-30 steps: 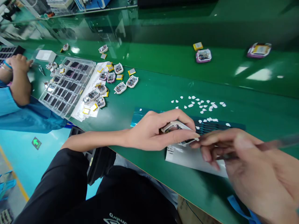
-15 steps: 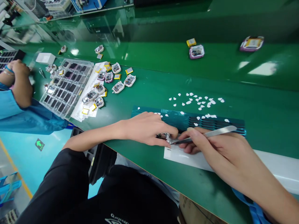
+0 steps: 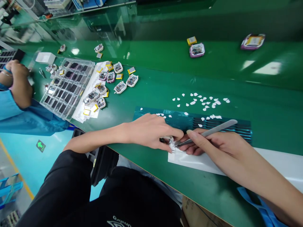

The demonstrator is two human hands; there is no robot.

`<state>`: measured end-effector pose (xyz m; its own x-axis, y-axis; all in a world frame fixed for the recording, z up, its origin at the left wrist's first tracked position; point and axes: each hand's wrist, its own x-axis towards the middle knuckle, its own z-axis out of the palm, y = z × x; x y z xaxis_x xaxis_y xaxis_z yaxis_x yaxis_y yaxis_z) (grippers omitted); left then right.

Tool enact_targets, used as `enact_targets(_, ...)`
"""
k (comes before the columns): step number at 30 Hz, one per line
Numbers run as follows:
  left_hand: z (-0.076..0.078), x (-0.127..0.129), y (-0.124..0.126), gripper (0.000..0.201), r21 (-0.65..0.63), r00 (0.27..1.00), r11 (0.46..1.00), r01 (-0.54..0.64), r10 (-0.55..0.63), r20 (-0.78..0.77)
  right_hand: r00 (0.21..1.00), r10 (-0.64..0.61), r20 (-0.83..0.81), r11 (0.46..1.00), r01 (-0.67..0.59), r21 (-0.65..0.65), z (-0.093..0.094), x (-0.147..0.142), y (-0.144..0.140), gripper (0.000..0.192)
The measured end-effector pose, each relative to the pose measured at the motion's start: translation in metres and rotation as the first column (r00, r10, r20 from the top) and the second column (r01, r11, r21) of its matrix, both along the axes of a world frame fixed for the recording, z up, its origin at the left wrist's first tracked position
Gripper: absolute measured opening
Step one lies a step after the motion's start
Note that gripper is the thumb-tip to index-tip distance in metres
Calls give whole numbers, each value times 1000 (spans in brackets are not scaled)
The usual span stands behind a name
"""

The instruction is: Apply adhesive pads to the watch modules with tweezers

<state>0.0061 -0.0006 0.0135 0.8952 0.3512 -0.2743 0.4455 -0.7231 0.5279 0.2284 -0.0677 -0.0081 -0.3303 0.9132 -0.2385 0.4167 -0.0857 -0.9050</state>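
At the near edge of the glossy green workbench [image 3: 153, 91], the person's left hand [image 3: 151, 130] lies palm down with its fingers curled closed around a small white-cased electronic module [image 3: 166, 140], pinning it to the bench at the left end of a white paper sheet [image 3: 201, 162]. The right hand [image 3: 213, 146] pinches a pair of slim silver metal tweezers [image 3: 205, 133] between thumb and forefinger, the tips touching the module just beside the left fingertips. Just behind both hands lies a long teal adhesive strip with dark slots [image 3: 213, 123], and beyond it a scatter of small white round backing bits [image 3: 203, 101]. Farther left sit a cluster of open white and pink module casings with yellow cells [image 3: 111, 82] on printed paper, beside a clear plastic compartment tray of dark screens [image 3: 67, 86]. A co-worker's hand [image 3: 16, 78] in a blue sleeve rests at the far left. Two more pink casings [image 3: 197, 49] lie well apart on the far belt.
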Motion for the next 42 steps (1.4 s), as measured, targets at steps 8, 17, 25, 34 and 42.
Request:
enact_targets(8,-3,0,-2,23,51,1000,999,1,1,-25,1000,3,16,997,-2,-72,3,-1,0,62)
enact_targets(17,-2,0,-2,25,30,1000,1000,6,-6,-13,998,64,-5,986,-64,-156,8,-1,6,65)
enact_targets(25,-4,-2,-3,23,40,1000,999,0,-1,15,995,93,-30,979,-97,-180,13,1,6,62)
enact_targets(34,-1,0,-4,23,25,1000,1000,-8,8,-24,995,76,70,987,-65,-149,11,6,10,66)
enact_targets(42,-4,0,-5,28,-123,960,970,-209,228,162,933,-355,57,924,341,173,23,9,-3,60)
